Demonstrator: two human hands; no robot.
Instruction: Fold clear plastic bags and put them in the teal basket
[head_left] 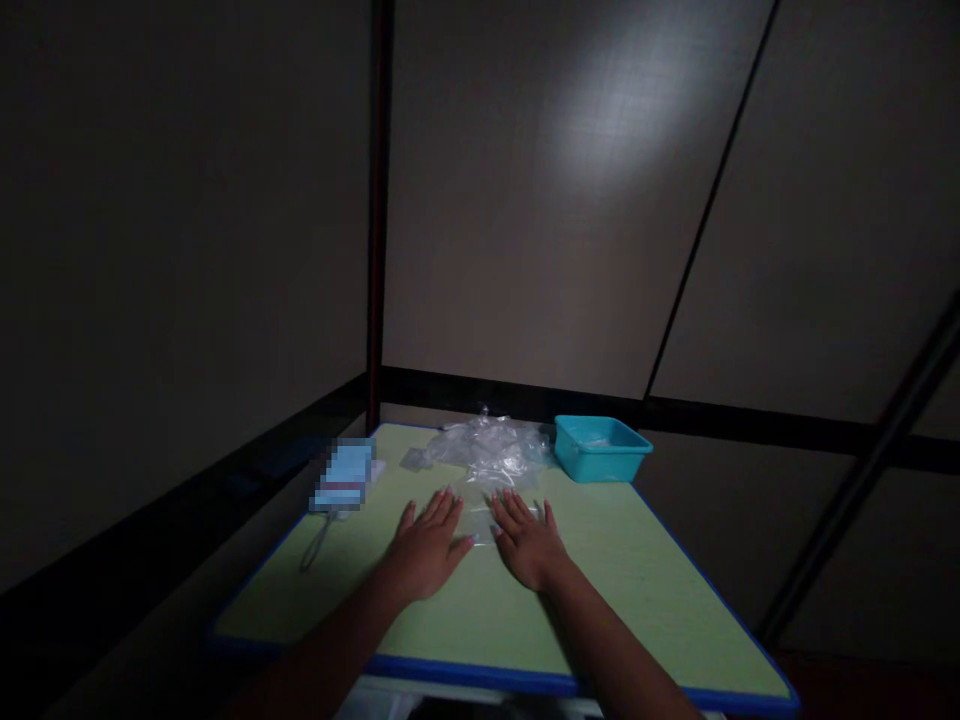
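Note:
A clear plastic bag (480, 522) lies flat on the pale green table (480, 630), between and partly under my hands. My left hand (429, 545) rests palm down on its left side, fingers stretched forward. On its right side my right hand (527, 540) also lies flat, with the fingers extended and the thumb pointing inward. Just beyond the fingertips sits a crumpled heap of clear plastic bags (491, 445). Whether the flat bag is joined to the heap I cannot tell.
At the back right corner stands a turquoise plastic basket (604, 462). A blurred-out blue item (345, 475) with a looped strap (315, 545) lies near the left edge. Dark panelled walls (517, 220) close in behind and to the left. The table has a blue rim (480, 675).

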